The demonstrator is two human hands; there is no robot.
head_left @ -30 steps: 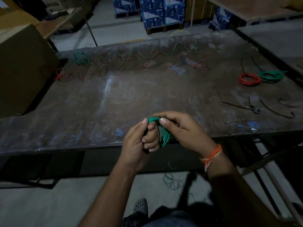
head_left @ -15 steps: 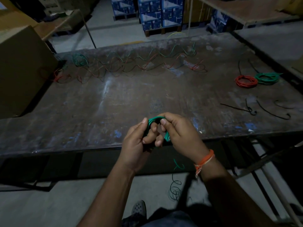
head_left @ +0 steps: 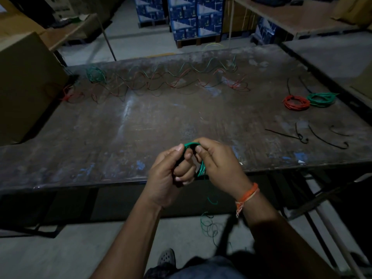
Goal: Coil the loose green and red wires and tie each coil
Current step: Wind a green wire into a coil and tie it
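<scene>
Fingers (head_left: pixel 188 152): curled, both sets pinching green coil (head_left: pixel 191 144) | left hand (head_left: pixel 169 174), right hand (head_left: pixel 218 162): raised together over near surface (head_left: pixel 100 137) edge | coil: multi-loop, held between hands; loose tail (head_left: pixel 209 226) hangs to floor.

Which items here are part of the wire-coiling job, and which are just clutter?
Job:
- small green wire coil, held by left hand and right hand
- loose green and red wires
- finished red coil, finished green coil
- black ties

Lying about:
- brown cardboard box
- stacked blue cartons
</scene>
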